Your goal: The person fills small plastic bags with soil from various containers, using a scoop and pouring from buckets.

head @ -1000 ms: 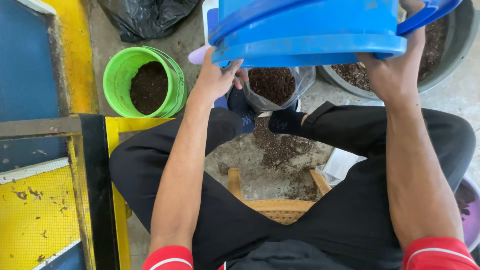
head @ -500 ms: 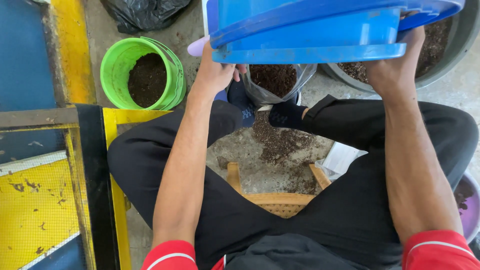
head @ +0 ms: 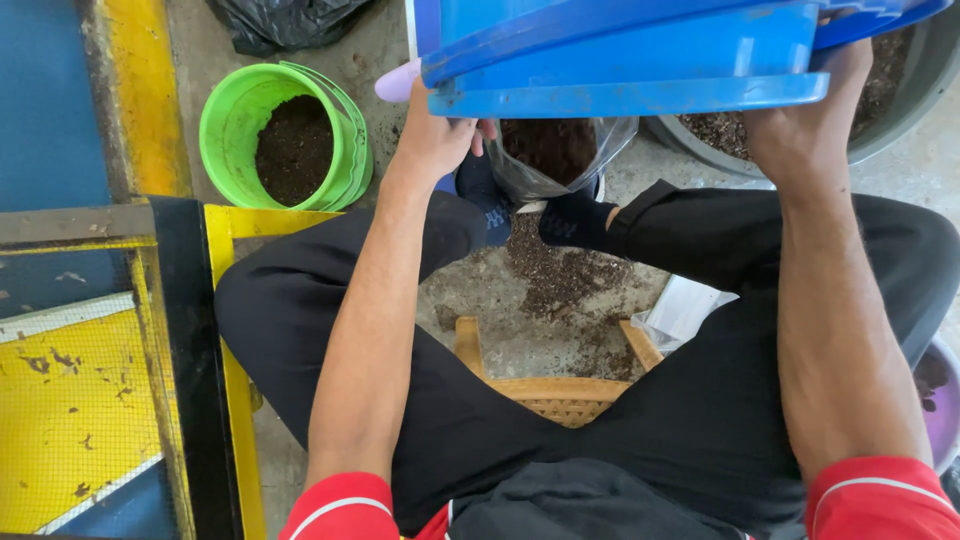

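Head view: the person sat on a low woven stool (head: pixel 555 395) with knees spread, holding a blue tub (head: pixel 640 60) up over the floor. Both hands were clamped on it. The left hand (head: pixel 435 140) gripped under the tub's left end, and the right hand (head: pixel 810 120) closed around its right rim from below. The hands were well apart, one at each end.

Directly under the tub's near edge, a clear bag (head: pixel 555 150) partly filled with dark soil stood upright between the sock-clad feet (head: pixel 575 220). Loose soil (head: pixel 565 275) lay scattered on the floor in front of the stool. A green bucket (head: pixel 285 135) with soil in its bottom stood to the left. A grey basin (head: pixel 900 90) with more soil sat behind the right hand.

By the look of it, the step in hand was tipping soil from the tub into the bag. Whether any was falling could not be told, since the tub hid its own mouth. A further tilt would call for keeping the pouring edge above the bag's opening and going slowly, as the spill on the floor suggests soil misses easily.

Against a second earlier, the grip was unchanged. The tub's right end had risen a little, so its rim ran on a slight slant. The bag and bucket had stayed put.
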